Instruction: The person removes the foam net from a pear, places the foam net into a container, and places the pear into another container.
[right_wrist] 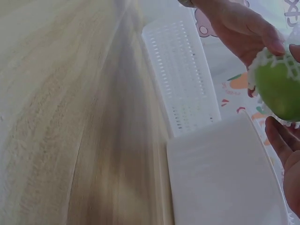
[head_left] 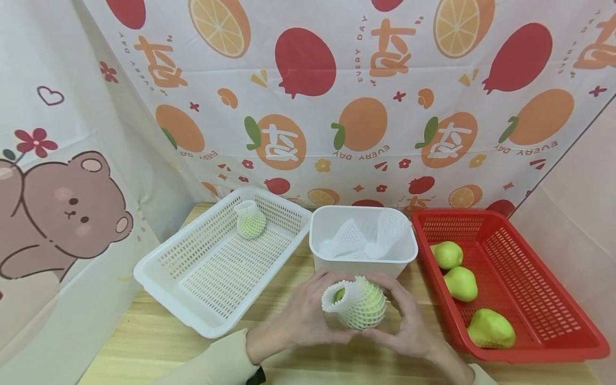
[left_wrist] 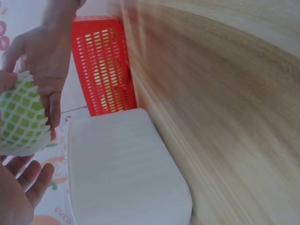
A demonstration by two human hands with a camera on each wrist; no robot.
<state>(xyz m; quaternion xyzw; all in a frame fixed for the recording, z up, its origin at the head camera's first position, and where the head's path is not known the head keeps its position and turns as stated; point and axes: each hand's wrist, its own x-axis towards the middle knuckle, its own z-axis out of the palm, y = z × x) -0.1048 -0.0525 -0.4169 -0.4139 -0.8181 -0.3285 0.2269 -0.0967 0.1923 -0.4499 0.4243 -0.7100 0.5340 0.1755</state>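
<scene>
Both hands hold a green pear (head_left: 368, 307) in a white foam net (head_left: 338, 295) above the front of the table. My left hand (head_left: 308, 310) is at its left side and my right hand (head_left: 404, 323) at its right, thumbs towards me. The net's flared open end tilts up and left, with green visible inside. In the right wrist view, the pear's lower end (right_wrist: 280, 91) shows bare beyond the net edge. Just behind the hands stands a white bin (head_left: 320, 262) holding foam nets (head_left: 350, 238).
At left, a white basket (head_left: 166, 289) contains one netted pear (head_left: 251, 222). The red basket (head_left: 553, 299) at right has three bare pears along its left side, one being the nearest pear (head_left: 491, 329). Printed cloth (head_left: 308, 123) hangs behind the wooden table (head_left: 144, 331).
</scene>
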